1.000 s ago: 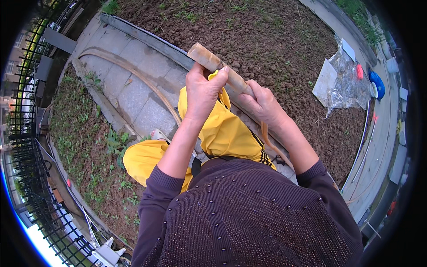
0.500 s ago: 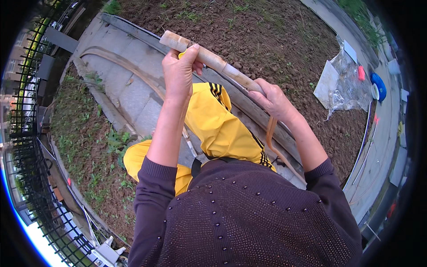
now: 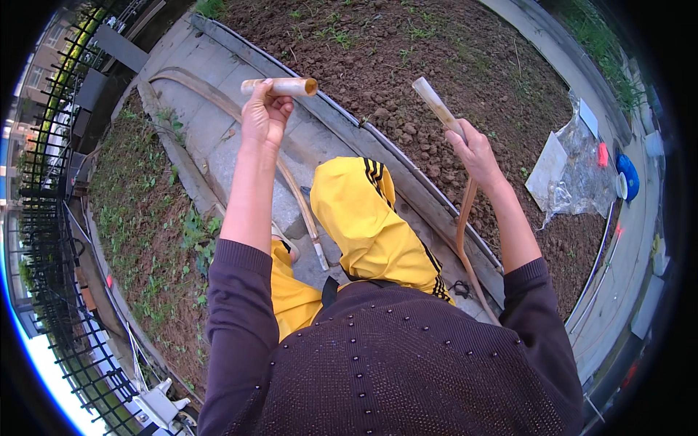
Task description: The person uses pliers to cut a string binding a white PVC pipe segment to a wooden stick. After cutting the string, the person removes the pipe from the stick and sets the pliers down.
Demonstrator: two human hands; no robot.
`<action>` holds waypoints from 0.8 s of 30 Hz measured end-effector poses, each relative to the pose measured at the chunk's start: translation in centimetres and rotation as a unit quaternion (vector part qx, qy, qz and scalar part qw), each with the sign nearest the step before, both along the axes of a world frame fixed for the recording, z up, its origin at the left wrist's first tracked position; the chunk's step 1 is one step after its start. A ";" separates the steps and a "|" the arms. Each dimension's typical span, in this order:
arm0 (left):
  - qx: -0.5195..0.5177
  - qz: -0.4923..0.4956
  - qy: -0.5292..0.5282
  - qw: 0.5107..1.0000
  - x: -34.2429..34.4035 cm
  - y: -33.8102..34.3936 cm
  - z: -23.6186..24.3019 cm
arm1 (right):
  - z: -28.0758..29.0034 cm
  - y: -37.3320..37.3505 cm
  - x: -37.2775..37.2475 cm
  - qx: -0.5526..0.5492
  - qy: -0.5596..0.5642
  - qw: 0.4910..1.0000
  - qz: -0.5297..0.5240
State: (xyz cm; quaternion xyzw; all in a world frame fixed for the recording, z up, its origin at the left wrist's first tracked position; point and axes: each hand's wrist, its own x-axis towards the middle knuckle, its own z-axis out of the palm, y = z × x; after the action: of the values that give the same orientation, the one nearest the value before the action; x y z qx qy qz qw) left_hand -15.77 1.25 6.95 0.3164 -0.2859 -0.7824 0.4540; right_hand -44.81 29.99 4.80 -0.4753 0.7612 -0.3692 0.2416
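Note:
My left hand point(image 3: 267, 116) is closed round a short, pale, stained pipe piece point(image 3: 287, 86), whose brownish hollow end faces right. Well to its right, my right hand point(image 3: 474, 151) grips a brown hose point(image 3: 467, 211) just below its whitish pipe end point(image 3: 434, 102), which points up and to the left. The two parts are apart. From my right hand the hose hangs down past my knee and runs along the paving. Another hose end with a white tip point(image 3: 321, 256) lies on the paving left of my yellow-trousered knee point(image 3: 356, 196).
A flat brown hose point(image 3: 196, 94) stretches along the paved path point(image 3: 218, 156). Concrete kerbs edge bare soil point(image 3: 378, 51) beyond and a weedy bed point(image 3: 138, 240) at left. A black fence point(image 3: 47, 189) stands far left. Clear plastic sheeting point(image 3: 582, 174) and a blue object point(image 3: 627, 174) lie at right.
The short pipe piece has come away from the hose's pipe end. My left hand has moved slightly left with the piece; my right hand has moved right with the hose.

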 end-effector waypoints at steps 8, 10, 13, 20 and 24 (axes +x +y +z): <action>0.097 -0.113 0.030 0.988 -5.2 4.6 -2.5 | 1.1 -0.5 3.7 -0.020 -0.047 0.998 0.028; 0.100 -0.120 0.029 0.987 -6.2 5.4 -2.6 | 1.2 -0.3 4.0 -0.032 -0.032 0.999 0.031; 0.082 -0.131 0.021 0.988 -6.8 6.2 -2.2 | 2.3 -0.1 4.8 -0.017 -0.003 0.999 0.035; -0.028 -0.156 -0.001 0.987 -7.3 6.9 -0.6 | 3.4 0.3 5.1 0.018 0.047 0.998 0.037; -0.091 -0.160 -0.015 0.983 -7.7 7.6 1.0 | 3.9 0.8 5.2 0.019 0.068 0.997 0.035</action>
State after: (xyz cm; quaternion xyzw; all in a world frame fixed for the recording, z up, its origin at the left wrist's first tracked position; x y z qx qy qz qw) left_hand -23.48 8.82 7.91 0.2357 -0.4094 -0.8109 0.3454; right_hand -39.62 30.79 8.71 -0.5211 0.7657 -0.3126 0.2110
